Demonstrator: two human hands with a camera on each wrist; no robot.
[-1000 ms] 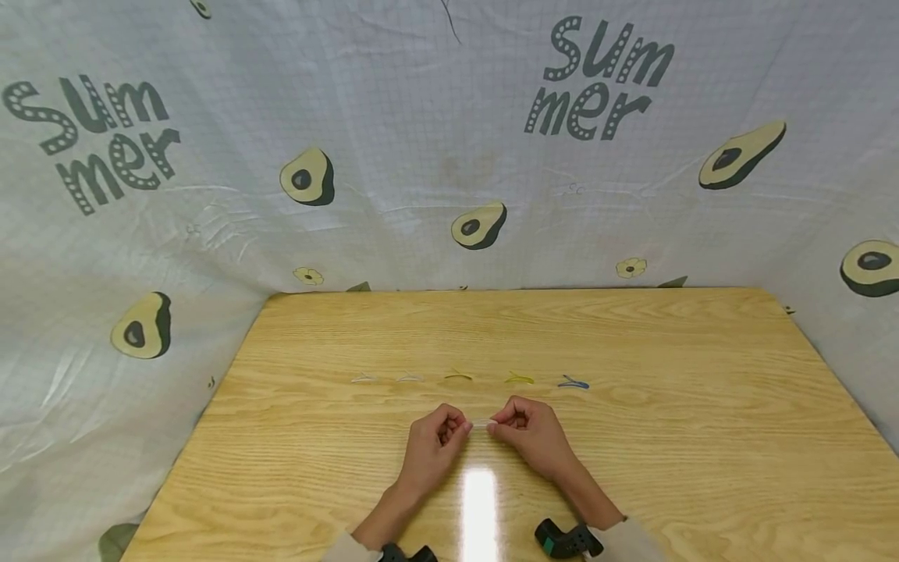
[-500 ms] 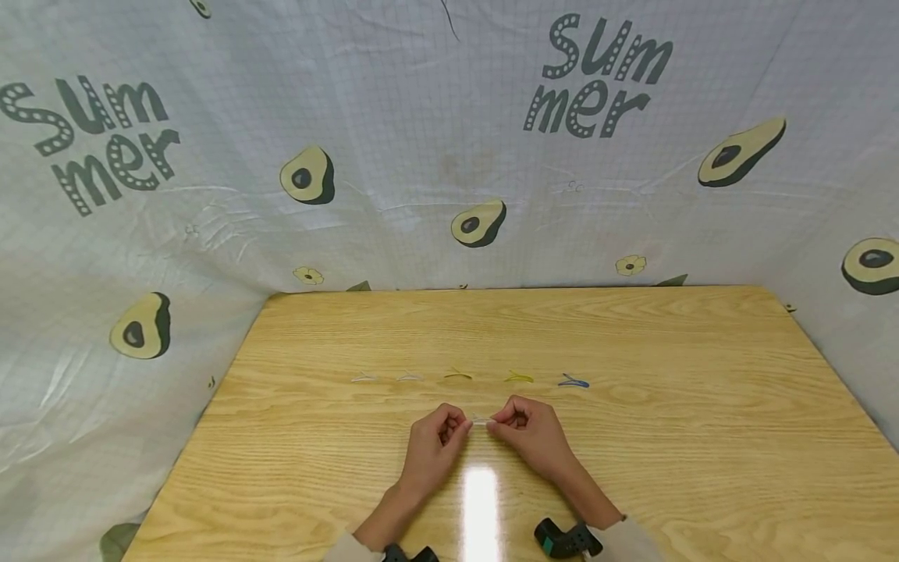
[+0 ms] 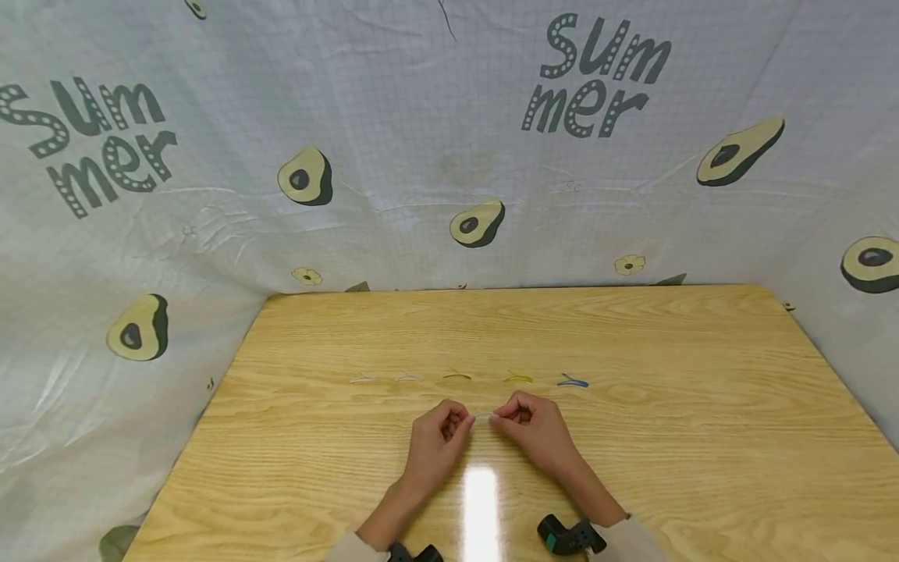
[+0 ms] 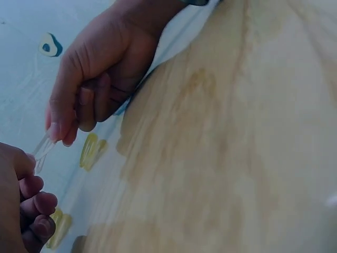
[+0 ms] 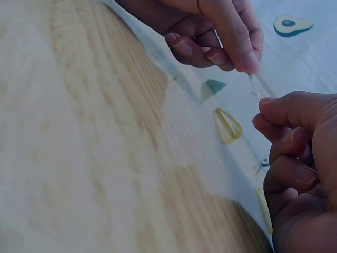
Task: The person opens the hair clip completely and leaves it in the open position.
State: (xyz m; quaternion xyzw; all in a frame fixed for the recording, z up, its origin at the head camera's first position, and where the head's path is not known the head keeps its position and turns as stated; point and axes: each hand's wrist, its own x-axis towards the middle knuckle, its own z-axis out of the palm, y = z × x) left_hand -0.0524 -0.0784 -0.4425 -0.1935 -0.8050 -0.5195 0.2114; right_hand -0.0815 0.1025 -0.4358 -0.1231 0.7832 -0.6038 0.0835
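A small pale hair clip (image 3: 482, 417) is held above the table between my two hands. My left hand (image 3: 434, 443) pinches one end between thumb and index finger. The other end is pinched the same way by my right hand (image 3: 537, 435). In the left wrist view the white hair clip (image 4: 43, 152) spans the gap between the fingertips, and its two narrow arms look slightly apart. The right wrist view shows the hair clip (image 5: 255, 86) too; the fingertips cover its ends.
Beyond my hands a row of hair clips lies on the wooden table (image 3: 702, 437): two whitish clips (image 3: 363, 378), an olive-yellow clip (image 3: 457, 375), a yellow clip (image 3: 518, 376) and a blue clip (image 3: 573, 381). A printed cloth (image 3: 393, 140) hangs behind the table's back edge.
Both hands, with the pale hair clip between them, have moved slightly away from me, toward the row. Their grip looks the same, and the clips on the table have stayed in place.
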